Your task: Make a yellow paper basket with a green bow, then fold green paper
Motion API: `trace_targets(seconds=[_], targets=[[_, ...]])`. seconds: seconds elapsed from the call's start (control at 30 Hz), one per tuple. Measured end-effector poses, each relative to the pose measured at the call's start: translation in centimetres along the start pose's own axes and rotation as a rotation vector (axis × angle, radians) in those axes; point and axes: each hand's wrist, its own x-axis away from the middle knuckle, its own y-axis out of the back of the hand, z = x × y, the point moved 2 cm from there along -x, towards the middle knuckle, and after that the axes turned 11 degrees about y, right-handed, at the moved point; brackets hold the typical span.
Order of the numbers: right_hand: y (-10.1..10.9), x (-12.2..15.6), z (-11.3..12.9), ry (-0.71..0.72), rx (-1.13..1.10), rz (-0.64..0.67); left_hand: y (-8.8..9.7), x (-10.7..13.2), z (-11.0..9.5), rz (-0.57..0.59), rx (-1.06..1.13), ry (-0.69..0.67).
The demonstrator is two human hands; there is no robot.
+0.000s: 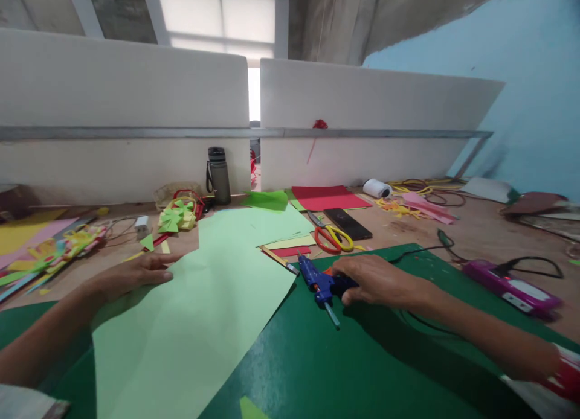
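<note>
My left hand point(131, 274) lies flat with fingers stretched out on the left edge of a large pale green paper sheet point(199, 310). That sheet rests partly on a dark green cutting mat point(353, 371). My right hand point(376, 281) is closed around the handle of a blue glue gun point(319, 281), which lies on the mat with its nozzle pointing left and a glue stick sticking out toward me. A black cord runs from the gun across the mat to the right.
Scissors point(333, 238) with red and yellow handles and a black phone point(348, 223) lie behind the gun. Red paper point(328, 197), a grey bottle point(218, 175), paper crafts point(177, 217), a white roll point(376, 188) and a purple device point(512, 285) sit around; white partitions stand behind.
</note>
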Motion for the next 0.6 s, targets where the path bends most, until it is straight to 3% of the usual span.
trace_targets(seconds=[0.13,0.3,0.43,0.6], targets=[[-1.6,0.5,-1.0,0.016,-0.008,-0.040,1.4,-0.6,1.0,0.128,-0.121,-0.010],[-2.4,-1.0,-2.5,-0.041,0.040,-0.134,1.6,-0.2,1.2,0.329,-0.159,-0.052],[-1.7,-3.3,-4.6,-0.157,0.100,-0.219,1.3,-0.5,1.2,0.353,-0.196,-0.064],[-0.6,-6.0,-6.0,-0.224,0.147,-0.222,1.0,-0.6,1.1,0.381,-0.292,-0.067]])
